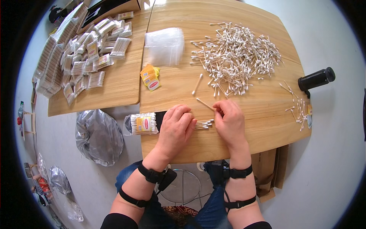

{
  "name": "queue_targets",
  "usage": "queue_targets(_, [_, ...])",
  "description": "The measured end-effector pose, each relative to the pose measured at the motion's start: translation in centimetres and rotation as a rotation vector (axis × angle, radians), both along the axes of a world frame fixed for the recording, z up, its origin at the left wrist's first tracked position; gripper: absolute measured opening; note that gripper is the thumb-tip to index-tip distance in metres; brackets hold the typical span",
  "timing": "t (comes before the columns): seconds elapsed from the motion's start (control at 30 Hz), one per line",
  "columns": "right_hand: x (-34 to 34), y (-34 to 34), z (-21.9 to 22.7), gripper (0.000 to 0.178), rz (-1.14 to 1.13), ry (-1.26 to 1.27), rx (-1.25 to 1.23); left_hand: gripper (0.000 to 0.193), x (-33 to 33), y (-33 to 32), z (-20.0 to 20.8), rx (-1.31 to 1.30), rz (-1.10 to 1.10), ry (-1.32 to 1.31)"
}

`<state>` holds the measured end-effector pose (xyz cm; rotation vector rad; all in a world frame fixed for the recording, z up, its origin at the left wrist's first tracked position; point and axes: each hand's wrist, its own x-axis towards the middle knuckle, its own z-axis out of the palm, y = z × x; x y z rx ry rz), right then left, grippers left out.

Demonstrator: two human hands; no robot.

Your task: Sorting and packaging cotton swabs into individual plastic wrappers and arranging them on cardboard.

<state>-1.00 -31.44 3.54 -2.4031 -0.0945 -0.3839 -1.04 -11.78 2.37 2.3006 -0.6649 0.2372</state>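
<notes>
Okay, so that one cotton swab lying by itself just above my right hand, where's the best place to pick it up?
Pinch the lone cotton swab at mid-stick, from above. It lies flat on the table, slanting, its lower end by your right hand. The thin stick gives no edge to get under, so thumb and forefinger across the middle probably works best.
</notes>
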Motion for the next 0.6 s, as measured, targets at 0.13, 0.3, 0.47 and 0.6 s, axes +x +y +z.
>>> queue_targets(0.13, [-0.2,-0.3,0.1,0.019,0.215,0.064,0.039,0.018,0.0,-0.4,0.3,-0.004,0.048,-0.071])
queue_targets(0.3, [0.0,0.6,0.3,0.027,0.131,0.090,0.135,0.028,0.1,0.4,-0.2,0.116,-0.020,-0.070])
queue_targets(0.47, [0.2,0.6,0.1,0.036,-0.031,0.001,-0.061,0.034,1.4,-0.2,0.2,0.032,0.125,-0.029])
queue_targets(0.6, [0.4,0.8,-0.1,0.038,-0.014,-0.051,-0.221,0.039,3.0,-0.4,-0.9,0.202,0.192,-0.109])
